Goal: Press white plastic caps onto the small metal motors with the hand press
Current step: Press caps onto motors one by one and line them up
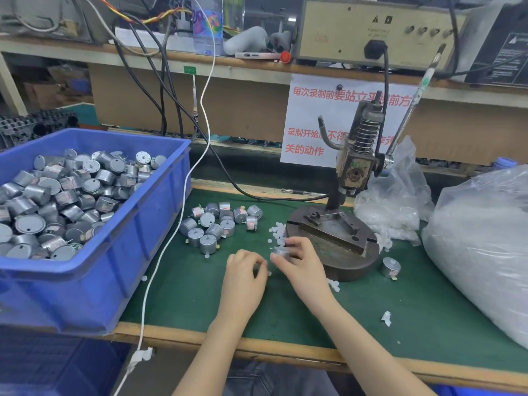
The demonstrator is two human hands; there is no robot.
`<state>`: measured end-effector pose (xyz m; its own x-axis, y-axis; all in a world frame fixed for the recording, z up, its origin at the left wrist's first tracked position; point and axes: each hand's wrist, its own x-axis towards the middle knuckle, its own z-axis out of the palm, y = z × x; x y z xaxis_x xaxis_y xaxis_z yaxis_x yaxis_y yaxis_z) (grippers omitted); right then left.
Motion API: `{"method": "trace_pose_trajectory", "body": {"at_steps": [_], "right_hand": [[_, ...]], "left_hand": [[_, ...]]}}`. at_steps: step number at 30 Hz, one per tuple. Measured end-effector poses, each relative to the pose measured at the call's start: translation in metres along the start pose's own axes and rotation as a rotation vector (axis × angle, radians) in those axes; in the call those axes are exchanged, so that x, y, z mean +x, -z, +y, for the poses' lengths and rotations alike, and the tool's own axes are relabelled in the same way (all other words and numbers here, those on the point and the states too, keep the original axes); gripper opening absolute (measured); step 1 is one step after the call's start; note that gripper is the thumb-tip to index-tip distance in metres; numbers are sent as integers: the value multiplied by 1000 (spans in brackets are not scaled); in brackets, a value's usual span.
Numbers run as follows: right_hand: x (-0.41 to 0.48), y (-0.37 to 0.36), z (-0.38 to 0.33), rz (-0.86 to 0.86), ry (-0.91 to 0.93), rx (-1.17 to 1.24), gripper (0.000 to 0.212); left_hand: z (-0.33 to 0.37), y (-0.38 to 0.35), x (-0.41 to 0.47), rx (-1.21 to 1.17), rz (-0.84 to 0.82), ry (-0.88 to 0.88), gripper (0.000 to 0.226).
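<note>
Your right hand [303,264] grips one motor [279,250] just in front of the hand press [354,172]; your left hand [245,270] curls beside it, contents not discernible. Loose caps [278,232], a motor cluster [220,224] and the full blue bin [148,238] indicate most work remains.

Bin [120,252] of motors [57,201] stands on the mat [371,324] at left. Loose motors [217,224] lie between bin and hand press [354,170]. Caps [278,232] lie against the press base's left side. Before the base: left hand [243,278], and right hand [303,267] holding one motor [278,250]. Small bag [397,201] just right of press; large bag [483,241] far right
</note>
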<state>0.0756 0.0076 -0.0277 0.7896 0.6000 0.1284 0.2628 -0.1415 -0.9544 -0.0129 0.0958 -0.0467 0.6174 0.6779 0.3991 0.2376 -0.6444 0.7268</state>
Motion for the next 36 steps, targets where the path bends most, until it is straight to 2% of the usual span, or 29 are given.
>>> {"method": "trace_pose_trajectory", "body": {"at_steps": [3,5,10,15,24,30,36], "right_hand": [[-2,-1,4,-81,77,-113,53],[-1,-3,7,-79,90,-218,57],[1,-6,9,-57,166,-360,38],[4,-5,13,-47,186,-441,33],[5,-6,13,-111,217,-519,50],[2,-6,14,-202,240,-574,48],[2,-6,14,-216,285,-648,50]], "left_hand": [[-2,5,3,-147,71,139,10],[-1,8,3,-230,99,195,10],[-3,5,4,-145,17,136,9],[-6,0,4,-16,-54,80,11],[-5,-1,4,18,-46,75,12],[-4,0,5,0,-4,88,13],[-3,1,5,-25,1,102,13]]}}
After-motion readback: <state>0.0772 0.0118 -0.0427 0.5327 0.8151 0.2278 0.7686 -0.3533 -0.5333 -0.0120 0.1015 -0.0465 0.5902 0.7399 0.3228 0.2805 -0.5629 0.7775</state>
